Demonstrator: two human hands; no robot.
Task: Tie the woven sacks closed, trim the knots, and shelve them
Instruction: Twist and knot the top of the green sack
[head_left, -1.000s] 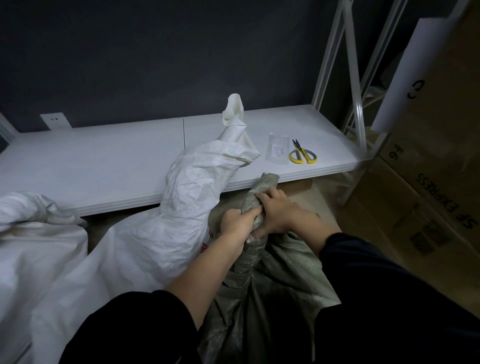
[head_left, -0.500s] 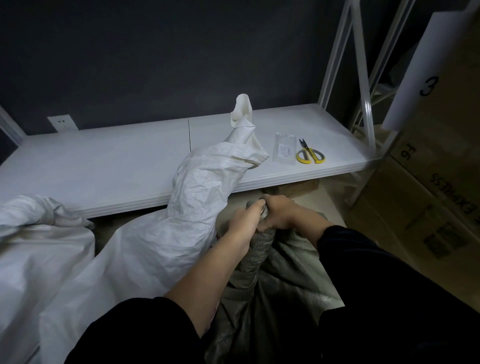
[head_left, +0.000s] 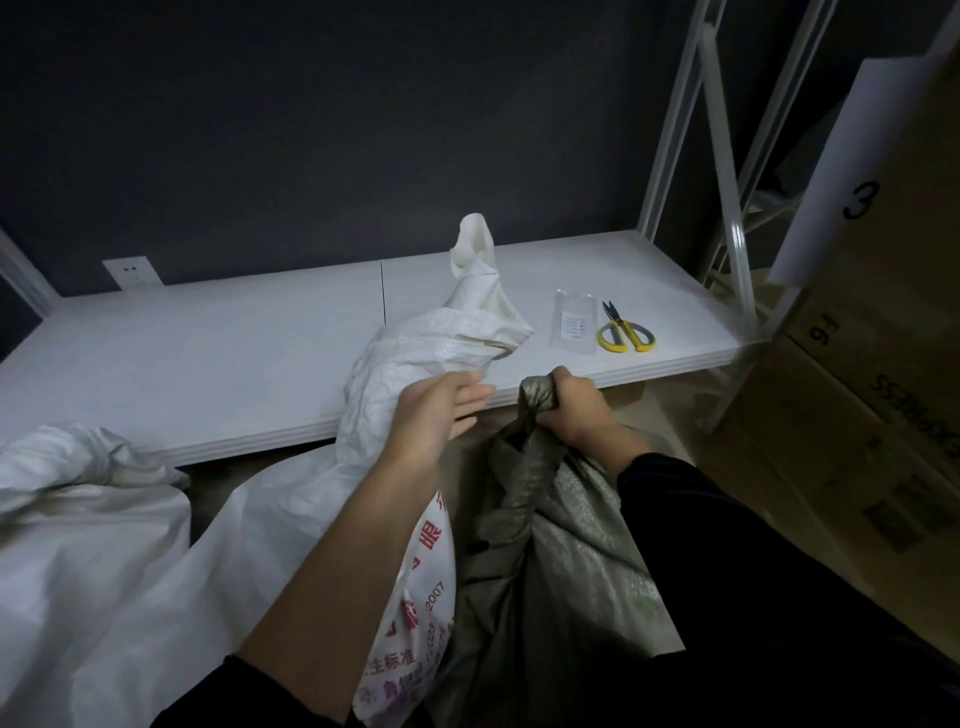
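At the shelf front edge, my right grip clenches one grey-green sack, neck twisted; left grip released; two white sacks beside.

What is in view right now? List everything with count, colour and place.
dark sack: one, grey-green, floor before the shelf
white sacks: two, white, one leaning onto shelf, one far left
shelf: one, white, mid-frame
scissors: one, yellow-handled, shelf's right end
plastic packet: one, clear, left of scissors
cardboard boxes: at least two, brown, far right
wall socket: one, white, dark back wall
left hand: one, open, over the leaning white sack
right hand: one, gripping the dark sack's neck
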